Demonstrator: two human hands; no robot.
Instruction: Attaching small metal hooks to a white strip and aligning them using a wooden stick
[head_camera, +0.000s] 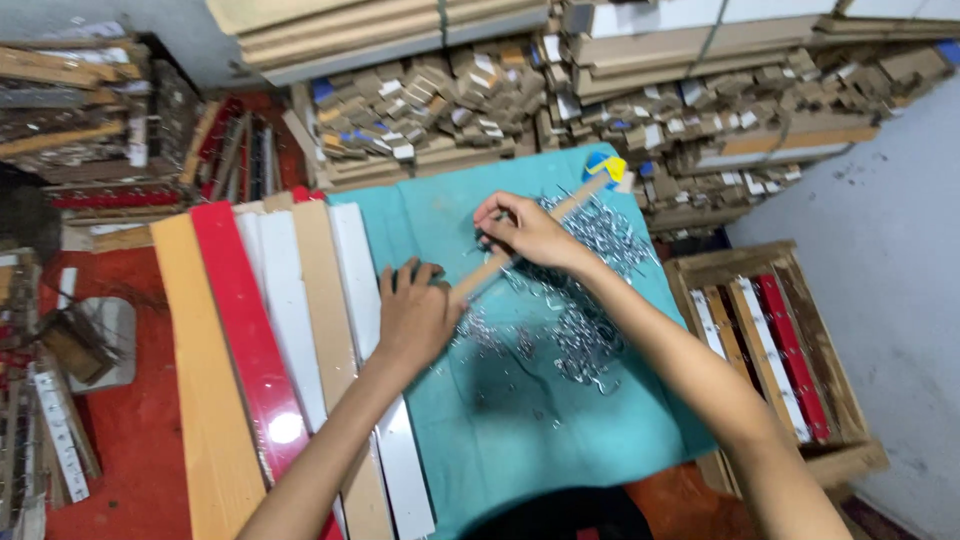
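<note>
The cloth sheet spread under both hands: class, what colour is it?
Teal cloth sheet, plain and unpatterned, seen best in the head view.

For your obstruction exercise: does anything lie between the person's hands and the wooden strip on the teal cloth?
Nothing visible does. The left hand presses on the near end of the strip, and the right hand rests on its middle, fingers pinched there. The metal clips lie scattered beside and under it on the cloth.

Workshop w/ stacked wood strips (420, 115), crate (770, 340), metal hooks (590, 270)
</note>
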